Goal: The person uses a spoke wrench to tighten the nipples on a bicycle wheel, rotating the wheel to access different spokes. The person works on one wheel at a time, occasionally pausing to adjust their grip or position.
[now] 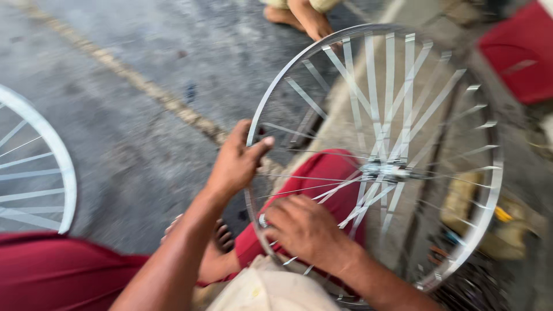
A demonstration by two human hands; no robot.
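Observation:
A silver bicycle wheel rim (494,173) with thin metal spokes and a hub (387,170) stands tilted over my lap, blurred by motion. My left hand (237,158) grips the rim's left edge, thumb over the top. Lower down, my right hand (305,230) rests on the near part of the rim, fingers curled among the spokes by a small nipple; whether it pinches anything is unclear. My legs in red trousers (331,178) lie under the wheel.
A second spoked wheel (60,167) lies at the left edge on the grey pavement. Another person's hand (315,26) touches the rim's far edge. A red box (518,49) sits top right. Small parts and a yellow object (501,214) lie at right.

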